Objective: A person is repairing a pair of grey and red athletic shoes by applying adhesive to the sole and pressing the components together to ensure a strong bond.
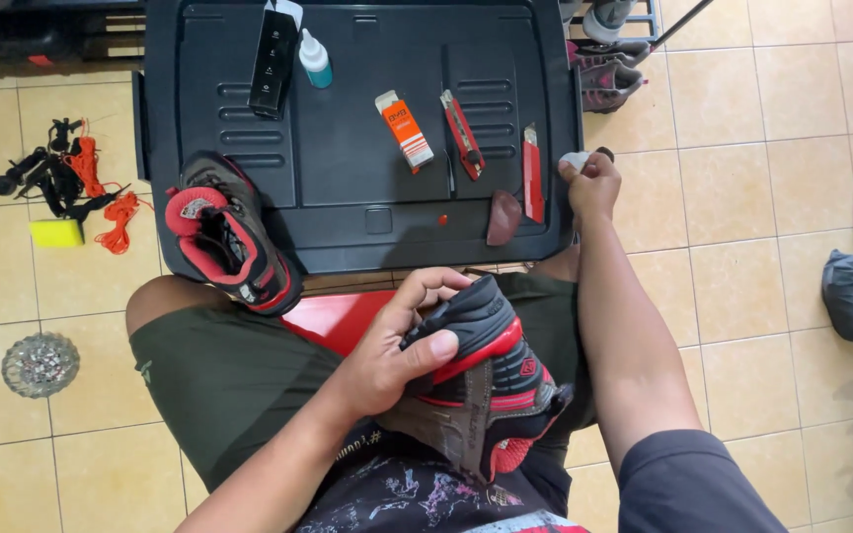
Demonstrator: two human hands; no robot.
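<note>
Seated person viewed from above, with a black and red shoe (481, 385) resting in the lap, sole turned up and toe toward the table. The left hand (397, 345) is closed around the shoe's toe end, thumb pressed on the black sole edge and fingers curled over the far side. The right hand (592, 186) is stretched forward to the right front corner of the black tray (348, 178), fingers pinched shut around a small white object (575, 159) with a dark tip; what the object is cannot be told. A second, matching shoe (224, 237) stands on the tray's left front edge, opening upward. On the tray lie, from left to right, a black box (273, 59), a small bottle (315, 57) with a teal base, an orange and white box (405, 128), a red knife (462, 133), a second red knife (532, 176) and a brown wedge (503, 217). On the tiled floor (742, 197) to the left lie tangled orange cord (101, 192), a yellow block (56, 233) and a round drain (40, 364); more shoes (606, 74) stand beyond the tray at upper right.
</note>
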